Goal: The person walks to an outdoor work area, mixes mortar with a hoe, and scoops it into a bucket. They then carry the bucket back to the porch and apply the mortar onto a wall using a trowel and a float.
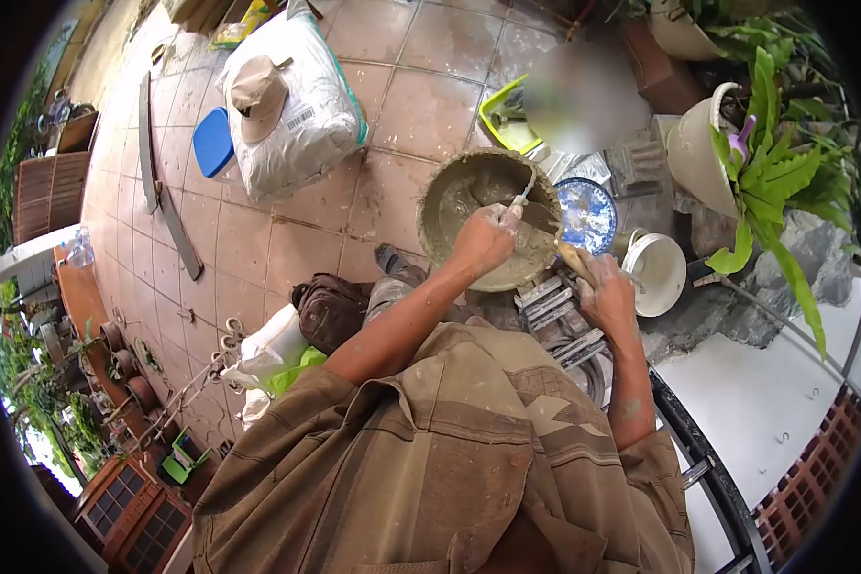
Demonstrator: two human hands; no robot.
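My left hand (488, 236), smeared with grey, is closed over a round bucket (432, 206) of wet grey mortar (464, 196). A thin, light-coloured tool (525, 187) sticks up from its fingers; its kind I cannot make out. To the right, my right hand (609, 295) grips the wooden handle (574, 258) of a trowel. The trowel's dark blade (538, 216) reaches over the bucket beside my left hand; whether the two tools touch I cannot tell. Mortar coats the bucket's rim and inner wall.
A blue-patterned round lid or dish (586, 215) and a white pail (656, 275) stand right of the bucket. A ladder-like metal frame (555, 316) lies below. Beyond are a filled white sack (306, 143) with a cap (258, 96), a yellow-green container (507, 115) and a potted plant (703, 148).
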